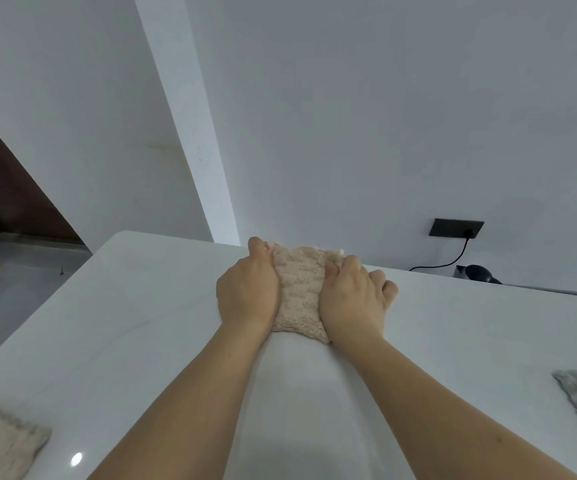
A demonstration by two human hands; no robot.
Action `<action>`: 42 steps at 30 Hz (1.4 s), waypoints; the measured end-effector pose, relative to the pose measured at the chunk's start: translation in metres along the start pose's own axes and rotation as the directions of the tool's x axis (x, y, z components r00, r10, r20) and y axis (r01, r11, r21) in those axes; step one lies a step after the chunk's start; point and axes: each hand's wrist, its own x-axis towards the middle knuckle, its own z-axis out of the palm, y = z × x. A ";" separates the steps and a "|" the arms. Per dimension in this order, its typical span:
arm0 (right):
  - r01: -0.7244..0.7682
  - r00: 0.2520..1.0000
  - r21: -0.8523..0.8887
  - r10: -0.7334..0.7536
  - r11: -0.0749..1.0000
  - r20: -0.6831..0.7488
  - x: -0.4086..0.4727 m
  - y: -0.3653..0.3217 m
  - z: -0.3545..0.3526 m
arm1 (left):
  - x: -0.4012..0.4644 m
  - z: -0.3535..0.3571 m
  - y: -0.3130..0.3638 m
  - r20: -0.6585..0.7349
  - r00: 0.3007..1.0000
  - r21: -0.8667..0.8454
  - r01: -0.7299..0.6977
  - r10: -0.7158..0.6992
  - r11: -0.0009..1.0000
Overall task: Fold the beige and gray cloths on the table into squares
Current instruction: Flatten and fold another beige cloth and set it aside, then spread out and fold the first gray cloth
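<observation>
Near the far edge of the table (141, 323), left hand (247, 292) and right hand (354, 299) both grip the folded beige cloth (300, 292) at its sides.

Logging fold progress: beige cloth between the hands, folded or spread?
Folded: the beige cloth is a small thick pad on the table, left hand and right hand gripping its sides.
</observation>
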 end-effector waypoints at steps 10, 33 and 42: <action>-0.130 0.987 0.120 0.140 0.984 -0.075 0.007 0.002 0.002 | 0.011 0.010 -0.005 0.084 0.989 0.095 0.115 -0.123 0.989; 0.131 0.909 -0.444 0.071 0.887 0.410 -0.061 0.275 -0.241 | -0.198 -0.018 0.258 0.550 0.759 -0.341 -0.177 0.348 0.923; 0.301 0.953 -0.384 -0.269 0.873 0.137 -0.108 0.283 -0.252 | -0.221 -0.056 0.240 0.606 0.766 -0.760 0.477 0.217 0.441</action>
